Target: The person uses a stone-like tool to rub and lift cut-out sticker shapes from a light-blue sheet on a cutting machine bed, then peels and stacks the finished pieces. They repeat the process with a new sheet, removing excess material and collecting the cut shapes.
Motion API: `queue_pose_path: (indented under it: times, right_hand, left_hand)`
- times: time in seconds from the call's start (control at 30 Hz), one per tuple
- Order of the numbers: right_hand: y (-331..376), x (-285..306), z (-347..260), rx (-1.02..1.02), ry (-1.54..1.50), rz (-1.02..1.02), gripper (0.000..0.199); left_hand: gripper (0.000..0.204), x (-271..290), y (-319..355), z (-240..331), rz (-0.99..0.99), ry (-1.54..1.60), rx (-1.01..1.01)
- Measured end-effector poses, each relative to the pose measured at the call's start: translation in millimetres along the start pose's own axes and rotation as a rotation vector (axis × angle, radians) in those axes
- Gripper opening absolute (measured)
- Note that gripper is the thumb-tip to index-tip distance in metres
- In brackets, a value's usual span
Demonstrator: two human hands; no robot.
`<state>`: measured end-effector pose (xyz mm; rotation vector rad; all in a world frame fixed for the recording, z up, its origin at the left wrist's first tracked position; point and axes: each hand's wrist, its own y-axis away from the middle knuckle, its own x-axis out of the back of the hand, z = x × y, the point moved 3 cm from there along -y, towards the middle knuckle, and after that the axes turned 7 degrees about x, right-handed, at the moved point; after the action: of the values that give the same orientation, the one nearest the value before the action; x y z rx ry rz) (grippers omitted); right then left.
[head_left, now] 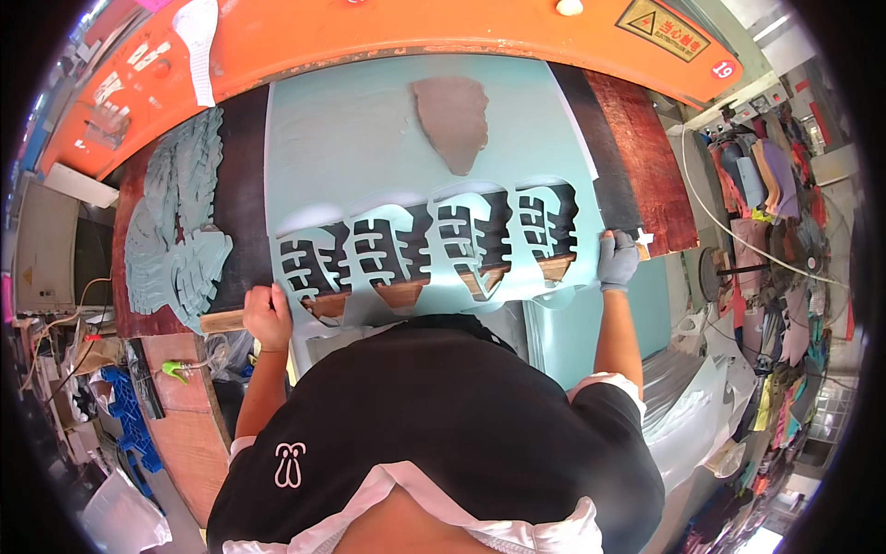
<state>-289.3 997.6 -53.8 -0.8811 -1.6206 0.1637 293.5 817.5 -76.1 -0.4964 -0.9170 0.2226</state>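
A wide pale blue-green sheet (341,138) lies on a dark cutting board in front of me. Across its near part runs a row of several toothed, shoe-upper-shaped cut-outs, with dark board and wood showing through. My left hand (267,316), bare, is closed at the sheet's near left corner. At the near right edge, my right hand (617,259) in a grey glove pinches the sheet. A grey-brown irregular patch (452,120) sits on the sheet's far half. Left of the sheet, a pile of cut blue-green pieces (180,226) rests on the board.
An orange machine beam (369,32) spans the far side, with a white paper strip (198,51) hanging on it. Another blue-green sheet (637,323) lies low at the right. Colourful scraps (757,175) hang at the far right. Blue plastic crates (129,415) stand at lower left.
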Motion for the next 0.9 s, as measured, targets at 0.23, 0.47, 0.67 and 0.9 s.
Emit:
queue_pose_path:
  times: [0.23,0.47,0.67,0.9]
  right_hand:
    - [-27.8,-17.7,-126.2,0.264,-0.327,0.056,0.058]
    - [-36.8,-68.2,-261.4,0.144,0.069,-0.592,0.093]
    - [-46.4,-55.3,-273.8,0.046,0.001,-0.599,0.089]
    - [-66.3,-45.4,-220.7,-0.078,-0.806,-0.398,0.079]
  left_hand:
    - [0.026,39.8,72.9,-5.7,-0.075,-0.001,0.015]
    - [0.028,45.3,57.2,48.8,-0.017,0.175,-0.028]
    - [0.046,-66.0,22.3,154.3,-0.418,-0.021,-0.455]
    - [0.045,-82.0,23.8,158.3,-0.525,-0.093,-0.439]
